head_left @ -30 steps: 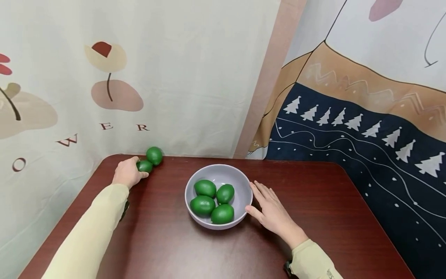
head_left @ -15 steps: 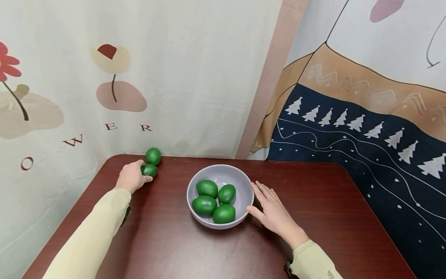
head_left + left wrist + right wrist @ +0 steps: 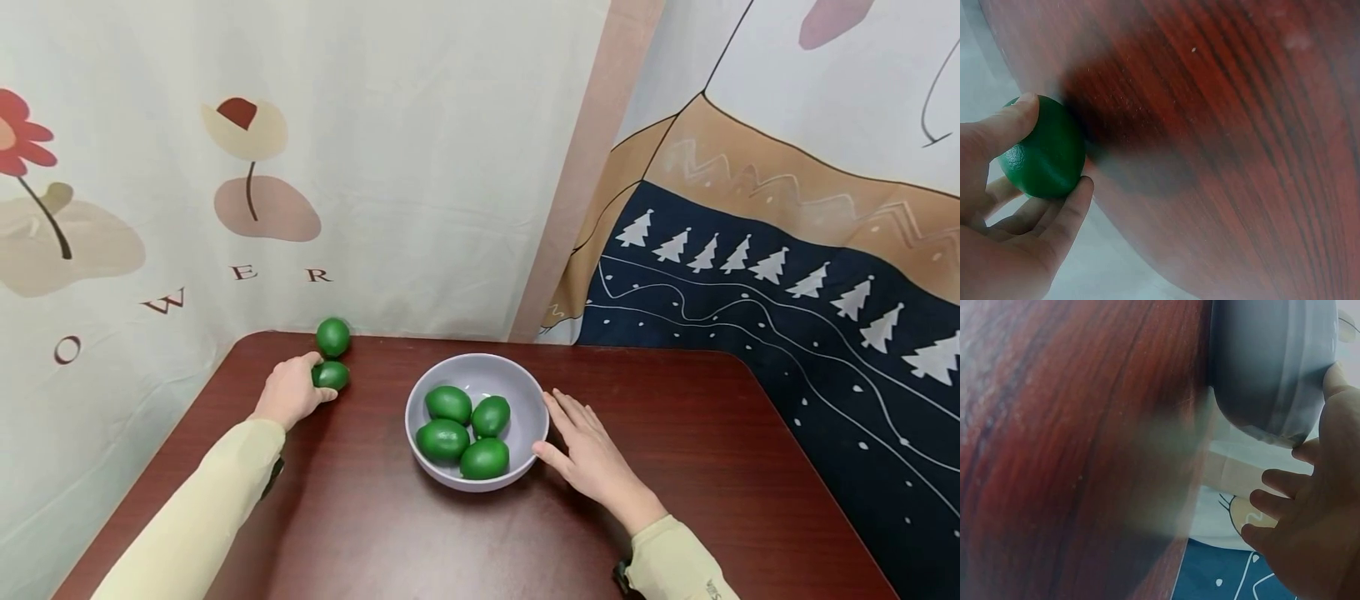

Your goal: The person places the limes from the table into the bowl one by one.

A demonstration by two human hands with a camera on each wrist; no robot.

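Observation:
At the table's far left corner my left hand (image 3: pixel 291 392) holds a green lime (image 3: pixel 331 377) between thumb and fingers. The left wrist view shows the thumb on one side of this lime (image 3: pixel 1047 150) and fingertips on the other. Just behind it lies another lime (image 3: pixel 333 337). A light purple bowl (image 3: pixel 538 454) stands mid-table with several limes (image 3: pixel 443 440) inside. My right hand (image 3: pixel 596 458) touches the bowl's right side, fingers extended and spread. In the right wrist view, the thumb and a finger of that hand (image 3: pixel 1316 506) meet the bowl's wall (image 3: pixel 1266 369).
A dark red wooden table (image 3: pixel 375 542) with rounded far corners bears everything. Behind it hangs a pale curtain (image 3: pixel 420 208) with flower prints. On the right is a navy and tan patterned cloth (image 3: pixel 712 300).
My left hand has drawn its lime slightly right and nearer to me, away from the lime behind. The right hand stays at the bowl. The head view has shifted a little.

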